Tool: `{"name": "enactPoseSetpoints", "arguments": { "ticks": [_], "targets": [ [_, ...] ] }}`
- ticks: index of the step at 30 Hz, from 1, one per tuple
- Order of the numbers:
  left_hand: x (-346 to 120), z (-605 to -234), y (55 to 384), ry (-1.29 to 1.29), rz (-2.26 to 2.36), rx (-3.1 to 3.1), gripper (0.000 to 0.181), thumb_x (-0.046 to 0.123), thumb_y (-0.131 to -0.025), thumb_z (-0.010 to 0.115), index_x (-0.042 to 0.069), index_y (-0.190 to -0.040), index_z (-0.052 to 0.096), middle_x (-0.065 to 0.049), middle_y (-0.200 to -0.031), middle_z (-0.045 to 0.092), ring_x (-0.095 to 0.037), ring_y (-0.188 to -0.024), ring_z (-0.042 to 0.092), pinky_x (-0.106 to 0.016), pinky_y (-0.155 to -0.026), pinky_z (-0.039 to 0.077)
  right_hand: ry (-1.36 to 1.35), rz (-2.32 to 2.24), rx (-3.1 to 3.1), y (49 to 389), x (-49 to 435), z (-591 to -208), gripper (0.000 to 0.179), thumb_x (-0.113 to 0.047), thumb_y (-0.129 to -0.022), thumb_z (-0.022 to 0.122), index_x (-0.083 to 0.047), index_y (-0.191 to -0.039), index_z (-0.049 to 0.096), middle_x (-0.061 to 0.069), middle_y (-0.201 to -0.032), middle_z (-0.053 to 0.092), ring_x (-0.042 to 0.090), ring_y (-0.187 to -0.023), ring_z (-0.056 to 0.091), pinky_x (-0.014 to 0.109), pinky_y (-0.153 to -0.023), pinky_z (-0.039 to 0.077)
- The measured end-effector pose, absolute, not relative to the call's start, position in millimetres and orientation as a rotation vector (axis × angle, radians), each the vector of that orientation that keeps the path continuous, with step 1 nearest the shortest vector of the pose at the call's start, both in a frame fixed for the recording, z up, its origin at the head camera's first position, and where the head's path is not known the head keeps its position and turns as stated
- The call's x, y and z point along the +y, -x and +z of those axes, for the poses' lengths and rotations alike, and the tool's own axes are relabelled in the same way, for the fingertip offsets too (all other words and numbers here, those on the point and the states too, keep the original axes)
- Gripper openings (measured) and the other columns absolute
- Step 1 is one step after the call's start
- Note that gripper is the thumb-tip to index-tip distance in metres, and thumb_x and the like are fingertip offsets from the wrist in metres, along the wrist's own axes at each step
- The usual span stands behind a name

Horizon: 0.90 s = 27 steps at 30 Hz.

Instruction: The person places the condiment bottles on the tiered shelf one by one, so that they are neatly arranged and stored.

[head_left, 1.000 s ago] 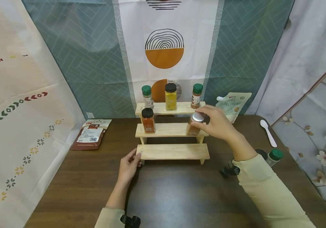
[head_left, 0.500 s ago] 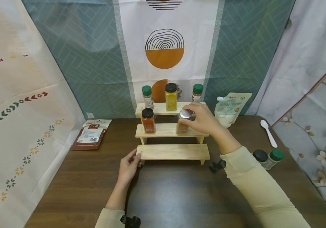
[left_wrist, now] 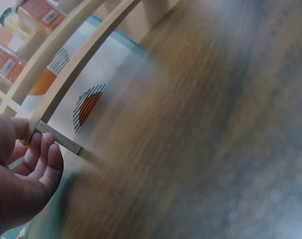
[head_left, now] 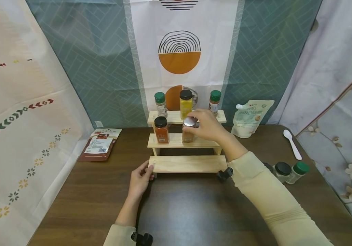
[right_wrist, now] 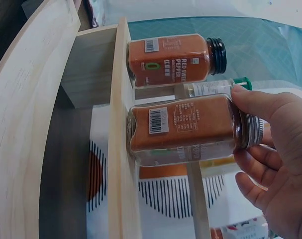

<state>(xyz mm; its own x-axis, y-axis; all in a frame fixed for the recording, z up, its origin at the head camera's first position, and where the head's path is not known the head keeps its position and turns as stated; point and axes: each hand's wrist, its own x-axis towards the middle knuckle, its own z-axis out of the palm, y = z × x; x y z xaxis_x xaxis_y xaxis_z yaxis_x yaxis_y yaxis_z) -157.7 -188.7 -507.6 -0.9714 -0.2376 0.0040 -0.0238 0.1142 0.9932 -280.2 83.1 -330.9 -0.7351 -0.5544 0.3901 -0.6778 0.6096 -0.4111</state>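
Note:
My right hand (head_left: 207, 123) pinches a silver-lidded spice jar (right_wrist: 185, 129) near its lid, thumb on one side and fingers on the other. That jar, filled with brown-orange powder, is upright on the middle step of the wooden tiered rack (head_left: 188, 164). Left of it on the same step is a black-lidded red sweet pepper jar (head_left: 161, 130). The top step bears a green-lidded shaker (head_left: 161, 104), a yellow jar (head_left: 186, 105) and another green-lidded shaker (head_left: 214, 102). My left hand (head_left: 140, 177) grips the left end of the bottom step, thumb above, fingers curled beneath, as the left wrist view (left_wrist: 29, 164) shows.
A brown packet (head_left: 100, 145) lies on the table at left. Behind the rack's right side stands a white spouted pouch (head_left: 251, 118). At right are a white spoon (head_left: 293, 145), a green-lidded jar (head_left: 297, 172) and black-lidded jars (head_left: 282, 171), one partly hidden by my right sleeve.
My right hand has moved the silver-lidded jar leftward along the middle step, from its right end to near the middle. The left hand has kept its grip on the rack.

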Motion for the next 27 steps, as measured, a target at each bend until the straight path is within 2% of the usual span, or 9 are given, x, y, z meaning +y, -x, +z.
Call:
{"name": "enactPoseSetpoints", "arguments": {
  "ticks": [7,18,27],
  "targets": [
    [-188,-508,157,-0.263,-1.963,-2.23,0.042,0.012,-0.102,0.062,-0.007,-0.14,0.055,-0.018,-0.091,0.064,-0.017,-0.072,0.062,-0.023,-0.066,0.058,-0.963,0.829,-2.691,284,75,-329,0.049,-0.035,-0.089,0.08,-0.001,-0.123,0.068,0.012,-0.112,0.067,0.027,-0.101,0.06,0.043,-0.087,0.052],
    [-188,-508,159,-0.276,-1.957,-2.225,0.042,0.012,-0.102,0.063,-0.006,-0.139,0.056,-0.018,-0.091,0.065,-0.019,-0.072,0.064,-0.024,-0.065,0.058,-0.939,0.853,-2.685,286,70,-330,0.049,-0.036,-0.089,0.08,-0.001,-0.121,0.069,0.01,-0.107,0.066,0.026,-0.097,0.06,0.041,-0.084,0.052],
    [-189,-507,158,-0.274,-1.957,-2.238,0.042,0.013,-0.102,0.062,-0.005,-0.14,0.056,-0.019,-0.093,0.065,-0.019,-0.074,0.063,-0.023,-0.066,0.058,-0.916,0.972,-2.633,283,80,-337,0.054,-0.036,-0.086,0.083,-0.004,-0.126,0.067,0.009,-0.112,0.065,0.026,-0.098,0.059,0.041,-0.083,0.053]
  ]
}}
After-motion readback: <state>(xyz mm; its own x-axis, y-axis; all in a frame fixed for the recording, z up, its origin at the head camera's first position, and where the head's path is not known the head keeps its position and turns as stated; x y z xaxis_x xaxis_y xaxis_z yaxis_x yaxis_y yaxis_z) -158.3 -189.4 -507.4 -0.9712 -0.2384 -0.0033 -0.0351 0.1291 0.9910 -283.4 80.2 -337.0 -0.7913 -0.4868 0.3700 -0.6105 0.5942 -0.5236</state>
